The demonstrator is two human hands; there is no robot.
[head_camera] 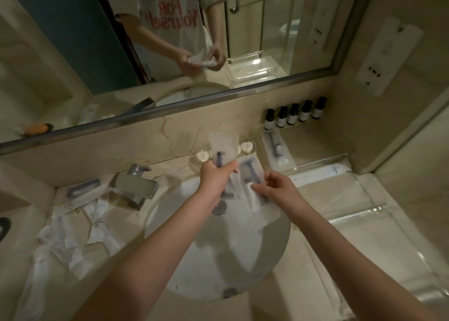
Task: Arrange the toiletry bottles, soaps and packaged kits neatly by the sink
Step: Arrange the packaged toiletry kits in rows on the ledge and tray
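Over the white sink point(194, 260), my left hand point(213, 177) grips a clear packaged kit point(222, 148) with a dark razor-like item inside, held upright. My right hand point(274, 187) pinches a second packaged kit point(252, 177) just to its right. Several small dark bottles point(294, 112) with white labels stand in a row against the back wall at the right. Two round wrapped soaps point(247, 147) point(202, 156) lie behind the sink. Another packaged kit point(277, 150) lies flat in a clear tray point(315, 150) under the bottles.
A chrome faucet point(136, 187) stands left of the sink. Several loose white packets point(73, 228) lie scattered on the left counter. A long clear tray point(364, 213) sits on the right counter. The mirror point(170, 41) spans the back wall.
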